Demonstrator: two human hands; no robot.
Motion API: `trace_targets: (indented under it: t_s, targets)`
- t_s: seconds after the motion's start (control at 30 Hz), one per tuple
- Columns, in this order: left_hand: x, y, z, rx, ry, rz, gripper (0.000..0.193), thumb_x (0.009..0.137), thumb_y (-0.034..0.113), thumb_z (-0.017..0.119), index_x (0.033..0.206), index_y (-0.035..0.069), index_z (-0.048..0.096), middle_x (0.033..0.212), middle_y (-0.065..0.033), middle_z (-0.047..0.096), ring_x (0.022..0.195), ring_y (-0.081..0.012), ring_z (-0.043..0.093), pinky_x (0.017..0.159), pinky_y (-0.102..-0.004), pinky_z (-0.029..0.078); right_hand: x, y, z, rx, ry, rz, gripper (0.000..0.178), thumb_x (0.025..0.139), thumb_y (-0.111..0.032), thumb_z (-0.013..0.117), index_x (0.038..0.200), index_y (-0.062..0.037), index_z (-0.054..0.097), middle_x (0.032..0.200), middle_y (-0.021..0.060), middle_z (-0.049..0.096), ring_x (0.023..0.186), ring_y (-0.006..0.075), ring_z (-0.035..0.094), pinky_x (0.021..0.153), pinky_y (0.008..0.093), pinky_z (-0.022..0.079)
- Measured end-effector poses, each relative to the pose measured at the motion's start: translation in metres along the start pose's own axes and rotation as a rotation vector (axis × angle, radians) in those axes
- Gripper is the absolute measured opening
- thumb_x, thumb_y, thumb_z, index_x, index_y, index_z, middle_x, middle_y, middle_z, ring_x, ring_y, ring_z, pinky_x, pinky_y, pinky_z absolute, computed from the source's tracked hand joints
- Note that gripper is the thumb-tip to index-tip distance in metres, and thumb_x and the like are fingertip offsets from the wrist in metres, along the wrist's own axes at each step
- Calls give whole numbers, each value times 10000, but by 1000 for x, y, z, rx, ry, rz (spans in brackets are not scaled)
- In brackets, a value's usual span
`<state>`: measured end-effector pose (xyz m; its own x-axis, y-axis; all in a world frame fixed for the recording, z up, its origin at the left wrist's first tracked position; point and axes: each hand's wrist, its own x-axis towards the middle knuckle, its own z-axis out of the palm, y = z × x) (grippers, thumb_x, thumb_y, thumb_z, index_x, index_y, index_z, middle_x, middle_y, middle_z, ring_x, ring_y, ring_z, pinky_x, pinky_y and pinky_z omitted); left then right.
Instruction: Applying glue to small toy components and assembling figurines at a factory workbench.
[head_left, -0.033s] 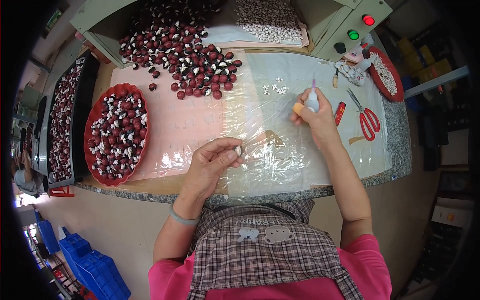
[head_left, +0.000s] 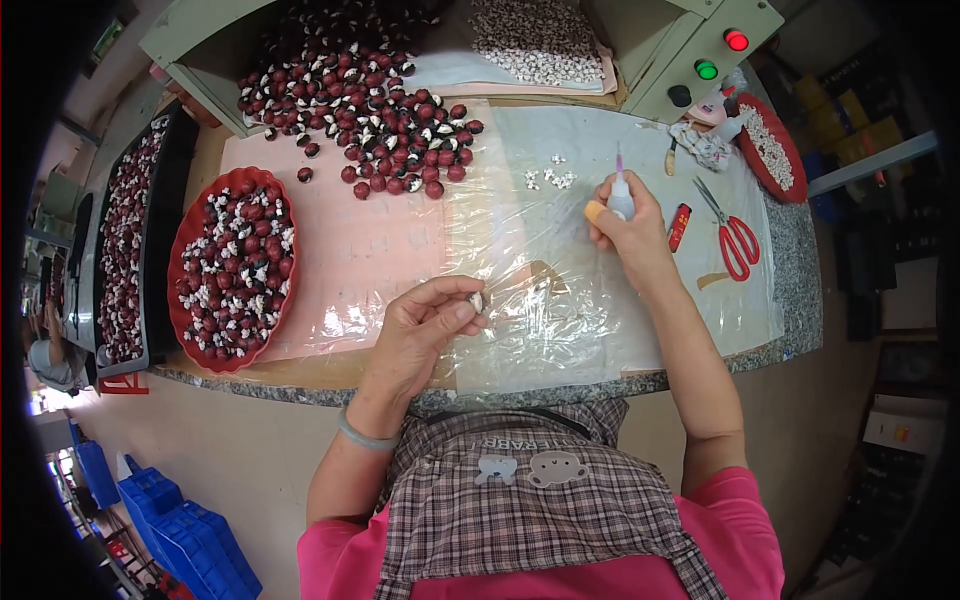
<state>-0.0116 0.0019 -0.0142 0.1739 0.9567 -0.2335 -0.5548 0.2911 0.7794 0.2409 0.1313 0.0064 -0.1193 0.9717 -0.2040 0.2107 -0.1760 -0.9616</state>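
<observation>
My left hand is closed, pinching a small dark ball with a white patch between thumb and fingers, above the clear plastic sheet. Most of the ball is hidden by the fingers. My right hand grips a small white squeeze bottle with a purple, thin nozzle pointing away from me. An orange wrap covers the tip of one of its digits. Several small white popcorn-shaped pieces lie on the sheet, left of the bottle. A heap of dark red and black balls spreads at the back left.
A red scalloped tray and a black tray hold balls with white pieces at left. Red-handled scissors and a red cutter-like tool lie at right. A red dish holds white pieces. A green metal cabinet stands behind.
My right hand and the bottle have shifted slightly left and away from me. My left hand looks unmoved.
</observation>
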Motion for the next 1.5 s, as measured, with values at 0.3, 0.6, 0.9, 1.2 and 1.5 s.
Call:
trace_targets:
  t_s: [0.3, 0.6, 0.9, 1.2, 1.5]
  targets:
    - [1, -2, -3, -13, 1, -3, 266, 887, 57, 638, 1141, -16, 611, 1013, -112, 660, 849, -150, 626, 773, -255, 522, 27, -13, 10, -698, 38, -384, 193, 814, -66, 664, 978, 34, 645, 957, 114, 622, 904, 260, 612, 826, 339, 465]
    - [1, -1, -3, -5, -4, -8, 268, 889, 55, 635, 1146, -16, 609, 1024, -113, 657, 842, -149, 617, 791, -261, 511, 28, -22, 6, -936, -90, -406, 248, 801, -108, 687, 1032, -21, 670, 978, 135, 617, 919, 318, 610, 830, 404, 482]
    - [1, -3, -3, 18, -17, 8, 276, 891, 21, 621, 1165, -9, 608, 1003, -80, 660, 851, -127, 628, 783, -248, 513, 30, -18, 3, -942, -114, -626, 192, 812, -80, 680, 977, 18, 658, 901, 117, 646, 786, 262, 628, 723, 356, 493]
    - [1, -3, 3, 73, -24, 29, 263, 923, 61, 590, 1177, -6, 588, 1018, -84, 654, 840, -118, 613, 773, -243, 499, -24, -25, 20, 205, -339, 11, 128, 834, -51, 663, 935, 22, 635, 818, 101, 670, 646, 129, 631, 584, 242, 524]
    - [-7, 0, 25, 229, -28, 92, 273, 943, 77, 568, 1201, -8, 576, 951, -69, 647, 824, -107, 601, 754, -241, 495, -74, -22, 48, 269, -396, 13, 104, 865, -20, 639, 945, 43, 618, 796, 97, 667, 664, 124, 649, 579, 248, 540]
